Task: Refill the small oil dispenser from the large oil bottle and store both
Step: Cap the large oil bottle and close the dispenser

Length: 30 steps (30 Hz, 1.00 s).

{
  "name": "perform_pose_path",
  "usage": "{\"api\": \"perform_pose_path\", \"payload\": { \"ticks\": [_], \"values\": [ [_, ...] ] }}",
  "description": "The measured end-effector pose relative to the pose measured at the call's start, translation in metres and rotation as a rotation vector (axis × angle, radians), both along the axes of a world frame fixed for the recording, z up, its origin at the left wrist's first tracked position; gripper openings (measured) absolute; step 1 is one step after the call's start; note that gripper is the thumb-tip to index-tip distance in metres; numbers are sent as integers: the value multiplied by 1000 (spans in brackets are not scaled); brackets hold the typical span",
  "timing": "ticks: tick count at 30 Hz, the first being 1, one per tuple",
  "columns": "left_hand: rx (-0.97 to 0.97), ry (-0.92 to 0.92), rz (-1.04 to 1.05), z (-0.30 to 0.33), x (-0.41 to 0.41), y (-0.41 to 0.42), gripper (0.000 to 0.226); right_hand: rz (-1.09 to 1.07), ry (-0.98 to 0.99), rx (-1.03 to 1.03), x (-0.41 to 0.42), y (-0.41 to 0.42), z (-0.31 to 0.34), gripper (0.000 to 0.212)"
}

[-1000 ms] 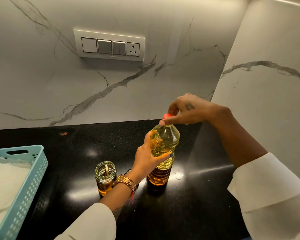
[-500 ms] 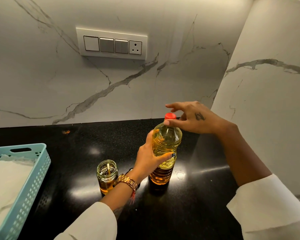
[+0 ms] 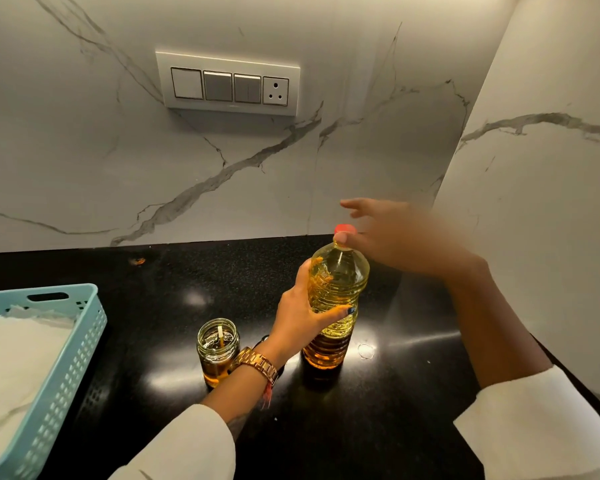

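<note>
The large oil bottle [image 3: 338,289] stands upright on the black counter [image 3: 174,296], clear plastic with yellow oil and a red cap [image 3: 344,229] on top. My left hand [image 3: 300,323] wraps around its middle from the left. My right hand [image 3: 395,233] is blurred, just right of the cap, fingers spread, thumb tip against the bottle neck under the cap. The small oil dispenser [image 3: 218,349], a lidless glass jar with some amber oil and a thin white tube inside, stands left of the bottle, beside my left wrist.
A light blue plastic basket [image 3: 66,362] holding white paper sits at the left counter edge. A marble wall with a switch panel [image 3: 227,84] rises behind; another marble wall closes the right side. A small clear ring [image 3: 365,350] lies right of the bottle.
My right hand has come off the red cap, opening its fingers and drawing slightly to the right. The left hand and bottle stay in place.
</note>
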<state>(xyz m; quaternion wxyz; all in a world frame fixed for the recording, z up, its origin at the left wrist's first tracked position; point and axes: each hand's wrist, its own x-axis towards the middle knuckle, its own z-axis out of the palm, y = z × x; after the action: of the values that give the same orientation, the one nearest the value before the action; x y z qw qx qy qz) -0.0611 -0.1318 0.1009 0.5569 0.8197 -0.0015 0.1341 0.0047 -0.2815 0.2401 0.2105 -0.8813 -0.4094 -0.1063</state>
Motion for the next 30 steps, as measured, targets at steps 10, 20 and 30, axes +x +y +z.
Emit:
{"api": "perform_pose_path", "payload": {
  "ticks": [10,20,30],
  "values": [
    [11,16,5,0,0,1,90,47,-66,8,2,9,4,39],
    [-92,108,-71,5,-8,1,95,-166,562,602,-34,-21,-90,77],
    [-514,289,57,-8,-36,-20,80,-277,836,689,-65,2,-181,64]
  ]
}}
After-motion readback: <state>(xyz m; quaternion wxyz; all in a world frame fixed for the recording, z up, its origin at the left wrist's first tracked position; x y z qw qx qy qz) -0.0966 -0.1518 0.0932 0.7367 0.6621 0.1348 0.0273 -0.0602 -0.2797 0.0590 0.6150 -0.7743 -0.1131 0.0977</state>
